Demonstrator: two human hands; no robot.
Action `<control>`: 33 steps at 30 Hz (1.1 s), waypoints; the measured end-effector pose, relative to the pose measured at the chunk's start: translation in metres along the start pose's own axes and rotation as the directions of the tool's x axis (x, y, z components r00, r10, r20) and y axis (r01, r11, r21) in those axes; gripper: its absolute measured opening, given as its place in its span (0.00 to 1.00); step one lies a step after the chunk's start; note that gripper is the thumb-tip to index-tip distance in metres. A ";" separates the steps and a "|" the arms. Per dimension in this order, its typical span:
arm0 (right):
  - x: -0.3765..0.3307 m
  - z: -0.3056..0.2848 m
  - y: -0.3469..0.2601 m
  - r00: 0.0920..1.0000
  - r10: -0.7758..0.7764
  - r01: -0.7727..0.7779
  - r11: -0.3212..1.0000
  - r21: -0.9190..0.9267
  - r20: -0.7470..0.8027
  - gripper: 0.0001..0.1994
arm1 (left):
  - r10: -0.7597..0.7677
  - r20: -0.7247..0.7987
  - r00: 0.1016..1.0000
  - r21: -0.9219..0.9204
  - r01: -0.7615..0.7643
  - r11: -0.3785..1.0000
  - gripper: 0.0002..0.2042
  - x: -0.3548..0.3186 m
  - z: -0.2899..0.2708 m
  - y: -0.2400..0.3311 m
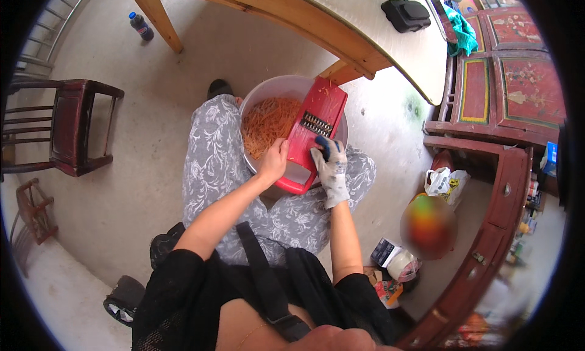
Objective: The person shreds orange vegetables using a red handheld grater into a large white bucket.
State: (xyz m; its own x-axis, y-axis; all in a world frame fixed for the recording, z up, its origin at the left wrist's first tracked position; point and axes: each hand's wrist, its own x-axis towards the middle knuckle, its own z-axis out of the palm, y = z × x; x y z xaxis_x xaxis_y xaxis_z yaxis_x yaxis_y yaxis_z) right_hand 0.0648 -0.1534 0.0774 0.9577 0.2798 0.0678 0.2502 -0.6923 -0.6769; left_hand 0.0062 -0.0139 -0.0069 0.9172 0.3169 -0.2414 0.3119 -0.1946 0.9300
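Observation:
A red grater (331, 99) with a band of metal teeth (317, 124) lies slanted across a pale basin (281, 81). Shredded carrot (272, 120) is heaped in the basin, which sits between my knees. My bare left hand (273, 159) grips the grater's left edge near its handle end. On the red face just below the teeth, my right hand (331, 168) wears a whitish glove with dark blue fingertips. Its fingers are curled down against the grater, and whatever lies under them is hidden. A few orange shreds cling to the grater's far end.
A wooden-legged table (304, 23) stands just beyond the basin, with a black case (407, 16) on it. A dark red chair (76, 127) is at the left, a bottle (141, 27) on the floor beyond. Red cabinets (525, 89) and bags (448, 183) line the right.

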 end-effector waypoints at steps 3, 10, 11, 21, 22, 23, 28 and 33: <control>-0.003 0.006 0.020 0.969 0.224 -0.207 0.966 0.158 -0.104 0.11 | -0.002 0.004 1.000 -0.028 0.002 1.000 0.16 0.001 0.000 -0.001; 0.002 0.015 0.007 0.960 -0.178 0.103 0.942 -0.320 -0.214 0.06 | -0.094 0.024 0.995 0.008 0.094 0.996 0.16 -0.001 -0.005 0.004; 0.006 0.017 0.008 0.975 -0.145 0.089 0.947 -0.308 -0.167 0.06 | -0.092 0.025 0.995 0.003 0.092 0.996 0.16 -0.001 -0.003 0.004; -0.008 0.030 0.015 0.996 -0.013 -0.009 0.970 -0.241 -0.090 0.11 | -0.072 0.009 0.997 -0.092 0.073 0.993 0.16 -0.002 0.008 -0.007; -0.010 0.034 0.018 0.984 -0.143 0.104 0.942 -0.319 -0.102 0.12 | -0.084 0.027 0.996 -0.094 0.086 0.992 0.17 -0.002 0.010 -0.007; -0.008 0.035 0.016 0.989 -0.101 0.059 0.938 -0.342 -0.106 0.12 | -0.064 0.001 0.998 -0.086 0.064 0.994 0.17 -0.003 0.009 -0.007; -0.001 0.030 0.009 0.992 0.121 -0.127 0.930 -0.344 -0.040 0.11 | -0.046 -0.014 0.999 -0.082 0.045 0.996 0.17 -0.003 0.007 -0.007; 0.001 0.033 0.013 0.993 -0.104 0.078 0.928 -0.363 -0.054 0.10 | -0.068 0.009 0.998 -0.107 0.069 0.992 0.17 -0.005 0.003 0.003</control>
State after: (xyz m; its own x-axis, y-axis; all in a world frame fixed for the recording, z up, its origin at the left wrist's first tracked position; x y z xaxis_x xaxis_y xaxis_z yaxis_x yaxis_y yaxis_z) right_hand 0.0640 -0.1400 0.0448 0.9327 0.3139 0.1776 0.3583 -0.8627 -0.3568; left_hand 0.0038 -0.0186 -0.0034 0.8960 0.3214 -0.3064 0.3458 -0.0720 0.9355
